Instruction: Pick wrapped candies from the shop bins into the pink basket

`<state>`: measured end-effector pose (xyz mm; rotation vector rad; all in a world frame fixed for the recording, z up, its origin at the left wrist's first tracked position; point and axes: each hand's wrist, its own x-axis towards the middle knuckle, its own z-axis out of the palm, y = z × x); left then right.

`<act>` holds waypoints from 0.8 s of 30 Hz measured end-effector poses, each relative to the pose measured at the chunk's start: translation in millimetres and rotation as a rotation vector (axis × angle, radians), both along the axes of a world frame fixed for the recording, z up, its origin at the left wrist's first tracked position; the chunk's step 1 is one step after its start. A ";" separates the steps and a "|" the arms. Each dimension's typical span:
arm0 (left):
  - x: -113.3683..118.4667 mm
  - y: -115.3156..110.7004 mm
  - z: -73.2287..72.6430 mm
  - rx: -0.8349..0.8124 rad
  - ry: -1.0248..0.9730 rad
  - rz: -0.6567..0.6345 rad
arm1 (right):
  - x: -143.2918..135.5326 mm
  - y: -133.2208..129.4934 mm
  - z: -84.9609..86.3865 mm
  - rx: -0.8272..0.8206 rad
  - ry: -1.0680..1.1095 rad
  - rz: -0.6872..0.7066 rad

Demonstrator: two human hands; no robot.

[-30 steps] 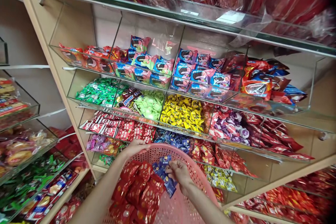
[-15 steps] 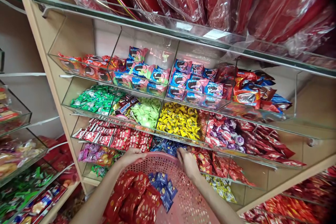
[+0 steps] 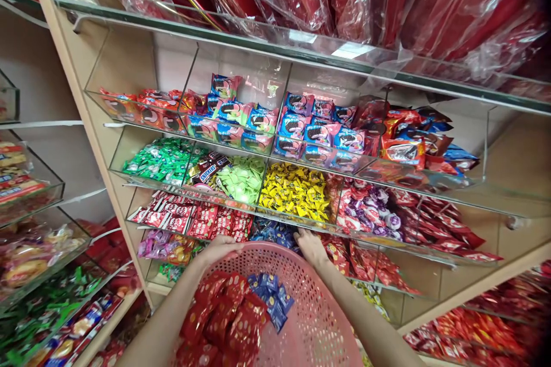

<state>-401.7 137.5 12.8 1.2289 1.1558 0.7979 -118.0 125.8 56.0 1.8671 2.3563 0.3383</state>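
My left hand [image 3: 220,248] is closed on the far left rim of a pink perforated plastic basket [image 3: 321,304]. Inside the basket lie several red packets with gold dots [image 3: 228,321] and a small pile of blue-wrapped candies [image 3: 274,298]. My right hand [image 3: 312,246] reaches past the basket's far rim, at the right side of a shelf compartment of dark blue wrapped candies [image 3: 275,233]. Its fingers bend downward and the tips are hidden, so their grip does not show. Red packets [image 3: 338,253] fill the compartment to its right.
Clear-fronted shelf bins rise ahead, with yellow-wrapped candies [image 3: 297,192], green-wrapped candies [image 3: 163,159], red packets [image 3: 221,221] and blue-pink cookie packs [image 3: 318,131]. A glass shelf edge [image 3: 258,43] crosses above. More bins [image 3: 32,195] stand at left.
My right hand has shifted slightly right and up at the blue candy compartment. The basket has moved a little right in view, with my left hand still on its rim.
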 end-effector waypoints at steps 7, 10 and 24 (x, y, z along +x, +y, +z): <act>0.7 -0.3 2.3 -0.010 -0.008 -0.004 | 0.9 -63.3 13.0 0.184 0.108 -0.023; 1.9 -1.5 4.3 -0.007 -0.009 -0.001 | -1.6 -88.3 11.0 0.244 0.378 0.053; 2.9 1.3 -5.4 0.009 0.006 0.000 | -77.2 -52.1 -84.9 -0.417 1.655 -0.741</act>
